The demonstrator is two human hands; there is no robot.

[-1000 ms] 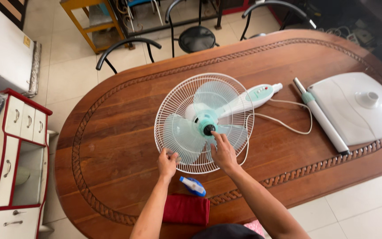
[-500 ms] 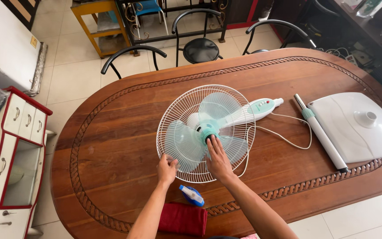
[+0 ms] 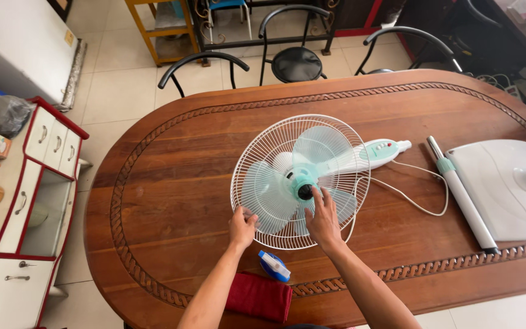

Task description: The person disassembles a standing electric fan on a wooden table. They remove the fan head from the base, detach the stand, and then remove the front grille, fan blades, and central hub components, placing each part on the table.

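Note:
A fan head lies face up on the oval wooden table (image 3: 153,183). Its white wire grille (image 3: 257,146) sits under pale green blades (image 3: 263,192) with a dark hub cap (image 3: 305,192) at the centre. My left hand (image 3: 241,226) grips the grille's near rim. My right hand (image 3: 324,219) rests on the blades, fingers reaching to the hub cap. The fan's white and green motor neck (image 3: 380,152) points right.
A white pole (image 3: 464,198) and a white fan base (image 3: 509,186) lie at the table's right end, with a white cord (image 3: 418,207) between. A blue and white bottle (image 3: 274,266) and a red cloth (image 3: 259,297) lie near me. Black chairs (image 3: 296,61) stand behind, a white cabinet (image 3: 25,207) to the left.
The view has shifted a little, and my right hand's fingers have closed in on the hub cap. My left hand stays on the grille rim.

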